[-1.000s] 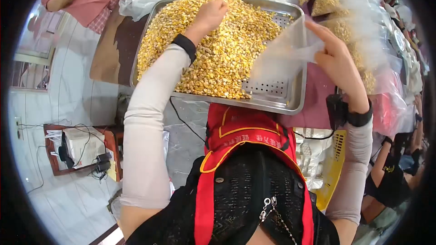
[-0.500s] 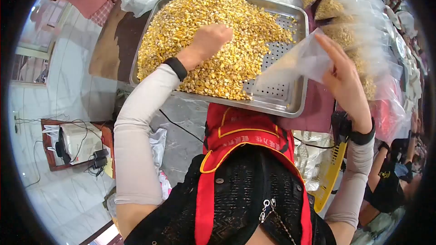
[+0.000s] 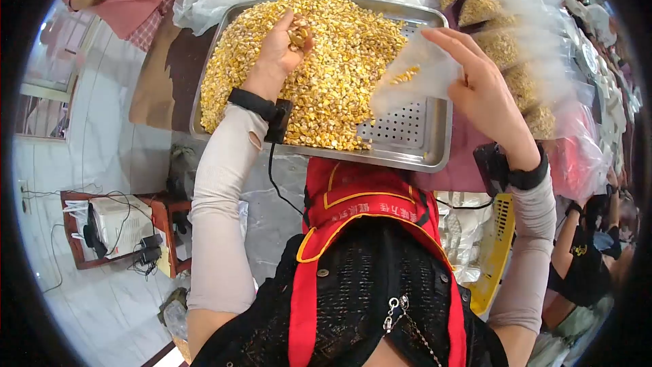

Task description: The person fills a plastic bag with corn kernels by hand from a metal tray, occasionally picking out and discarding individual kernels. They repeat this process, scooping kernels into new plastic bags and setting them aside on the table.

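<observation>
Loosely heaped yellow corn kernels (image 3: 339, 75) in perforated tray (image 3: 407, 129); left hand (image 3: 275, 58) cups some, right hand (image 3: 483, 92) holds cloudy bag (image 3: 431, 62).

The left arm (image 3: 224, 214) and right arm (image 3: 524, 251) both reach forward, held well apart. The left hand (image 3: 280, 54) is turned palm up, its fingers (image 3: 283, 24) curled into a cup. The right hand (image 3: 483, 88) shows its back, forefinger (image 3: 445, 39) stretched out, thumb (image 3: 460, 92) bent in below.

One tray (image 3: 409, 127), one held bag (image 3: 426, 62), perhaps five filled bags (image 3: 498, 46).
</observation>
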Motion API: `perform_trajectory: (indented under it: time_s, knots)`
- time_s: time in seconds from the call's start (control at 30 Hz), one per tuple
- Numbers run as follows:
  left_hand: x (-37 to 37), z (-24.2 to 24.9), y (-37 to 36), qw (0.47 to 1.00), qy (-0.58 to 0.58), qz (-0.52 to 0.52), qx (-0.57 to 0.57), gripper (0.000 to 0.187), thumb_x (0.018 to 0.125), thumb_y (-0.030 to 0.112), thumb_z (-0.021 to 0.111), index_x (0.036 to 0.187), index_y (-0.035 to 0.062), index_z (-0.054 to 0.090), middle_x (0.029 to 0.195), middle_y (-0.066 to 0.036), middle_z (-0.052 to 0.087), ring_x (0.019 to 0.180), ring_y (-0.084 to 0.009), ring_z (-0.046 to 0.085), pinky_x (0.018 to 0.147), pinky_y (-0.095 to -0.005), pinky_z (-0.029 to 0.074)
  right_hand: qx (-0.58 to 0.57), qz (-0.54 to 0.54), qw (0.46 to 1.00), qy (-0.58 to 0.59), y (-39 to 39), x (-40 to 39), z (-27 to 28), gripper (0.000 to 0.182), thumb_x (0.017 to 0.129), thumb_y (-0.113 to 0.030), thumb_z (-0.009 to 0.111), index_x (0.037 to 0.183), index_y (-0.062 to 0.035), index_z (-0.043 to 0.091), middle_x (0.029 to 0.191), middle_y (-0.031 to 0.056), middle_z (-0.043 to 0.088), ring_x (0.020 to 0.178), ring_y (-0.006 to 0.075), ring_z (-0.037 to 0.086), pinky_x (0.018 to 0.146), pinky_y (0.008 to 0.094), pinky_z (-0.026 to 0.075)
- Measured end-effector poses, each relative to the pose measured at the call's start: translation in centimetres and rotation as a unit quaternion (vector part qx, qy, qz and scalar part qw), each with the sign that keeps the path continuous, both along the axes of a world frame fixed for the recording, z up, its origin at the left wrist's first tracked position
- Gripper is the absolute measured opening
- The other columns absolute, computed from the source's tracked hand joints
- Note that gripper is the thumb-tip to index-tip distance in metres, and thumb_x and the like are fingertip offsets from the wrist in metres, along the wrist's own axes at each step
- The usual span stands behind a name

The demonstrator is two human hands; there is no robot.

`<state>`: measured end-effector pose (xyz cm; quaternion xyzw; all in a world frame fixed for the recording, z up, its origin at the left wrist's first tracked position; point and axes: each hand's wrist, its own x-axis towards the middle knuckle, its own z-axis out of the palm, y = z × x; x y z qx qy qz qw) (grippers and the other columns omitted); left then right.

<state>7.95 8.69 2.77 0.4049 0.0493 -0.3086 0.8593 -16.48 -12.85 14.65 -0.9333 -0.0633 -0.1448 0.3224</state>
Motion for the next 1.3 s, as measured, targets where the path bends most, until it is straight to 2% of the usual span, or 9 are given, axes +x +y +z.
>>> perform_trajectory:
  time_s: [0.33,0.4,0.43,0.5,0.67,0.73,0.93,1.17,1.3]
  knots:
    - [-3.1,6.3,-2.8,0.990,-0.049,-0.106,-0.083,0.022,0.091,0.027,0.055,0.096,0.0088,0.043,0.070,0.000,0.041,0.055,-0.0091,0.037,0.046,-0.0187,0.031,-0.017,-0.001,0.999,0.032,-0.2,1.3,-1.5,0.060,0.069,0.001,0.051,0.128,0.0022,0.042,0.128,0.0219,0.045,0.115,0.0343,0.047,0.094,0.0364,0.039]
    - [-3.9,8.2,-3.8,0.944,-0.133,-0.240,-0.181,0.021,0.092,0.027,0.054,0.096,0.0071,0.047,0.072,0.000,0.044,0.058,-0.0077,0.041,0.048,-0.0194,0.034,-0.021,-0.014,0.999,0.035,0.1,1.7,-1.9,0.067,0.069,0.003,0.049,0.134,-0.0058,0.039,0.132,0.0133,0.045,0.078,0.0191,0.052,0.071,0.0269,0.043]
    - [-4.9,9.5,-4.6,0.944,-0.134,-0.240,-0.182,0.021,0.092,0.027,0.054,0.096,0.0071,0.047,0.072,0.000,0.044,0.058,-0.0077,0.041,0.048,-0.0194,0.034,-0.022,-0.014,0.999,0.034,0.2,1.8,-1.7,0.067,0.069,0.003,0.049,0.134,-0.0058,0.039,0.132,0.0133,0.045,0.078,0.0191,0.052,0.071,0.0269,0.043]
    - [-7.5,11.5,-6.3,0.954,-0.108,-0.235,-0.152,0.027,0.095,0.032,0.047,0.082,0.0085,0.049,0.061,0.002,0.043,0.050,-0.0064,0.039,0.046,-0.0206,0.032,-0.030,-0.001,0.999,0.034,0.5,2.0,-1.0,0.059,0.070,-0.003,0.055,0.127,0.0050,0.041,0.128,0.0238,0.045,0.111,0.0352,0.049,0.093,0.0357,0.040]
    - [-10.9,11.7,-9.4,0.954,-0.252,-0.163,-0.001,0.021,0.093,0.029,0.052,0.092,0.0076,0.051,0.063,0.002,0.043,0.049,-0.0068,0.042,0.044,-0.0202,0.037,0.024,-0.011,0.996,0.090,0.6,1.6,0.3,0.057,0.071,-0.003,0.055,0.127,0.0032,0.044,0.127,0.0235,0.046,0.109,0.0345,0.051,0.091,0.0346,0.041]
    - [-11.2,11.1,-9.9,0.903,-0.411,-0.124,0.002,0.021,0.091,0.025,0.055,0.091,0.0042,0.054,0.069,0.002,0.045,0.061,-0.0068,0.042,0.051,-0.0207,0.036,0.048,-0.010,0.993,0.104,0.5,1.4,0.5,0.057,0.071,-0.003,0.055,0.127,0.0024,0.044,0.126,0.0234,0.046,0.109,0.0341,0.051,0.091,0.0342,0.042]
    - [-11.6,10.9,-9.9,0.824,-0.547,-0.122,0.081,0.027,0.090,0.027,0.056,0.089,0.0004,0.057,0.072,0.000,0.052,0.066,-0.0063,0.045,0.058,-0.0219,0.039,0.091,-0.020,0.987,0.128,0.1,1.2,0.3,0.062,0.069,-0.003,0.055,0.130,-0.0001,0.043,0.123,0.0227,0.049,0.108,0.0335,0.052,0.090,0.0333,0.042]
    - [-11.8,11.2,-9.8,0.816,-0.536,-0.182,0.115,0.023,0.092,0.027,0.053,0.090,0.0050,0.058,0.074,-0.002,0.053,0.068,-0.0058,0.050,0.057,-0.0225,0.042,0.195,-0.059,0.951,0.232,-0.6,1.1,0.9,0.061,0.070,-0.007,0.055,0.129,0.0024,0.043,0.074,0.0082,0.058,0.066,0.0153,0.057,0.059,0.0281,0.046]
    - [-11.9,11.3,-9.6,0.657,-0.656,-0.225,0.294,0.025,0.090,0.027,0.053,0.092,0.0023,0.057,0.069,-0.008,0.055,0.066,-0.0139,0.056,0.062,-0.0272,0.046,0.191,-0.076,0.952,0.228,-1.7,2.0,-0.4,0.061,0.070,-0.009,0.056,0.129,-0.0001,0.044,0.070,0.0049,0.056,0.060,0.0127,0.053,0.054,0.0258,0.044]
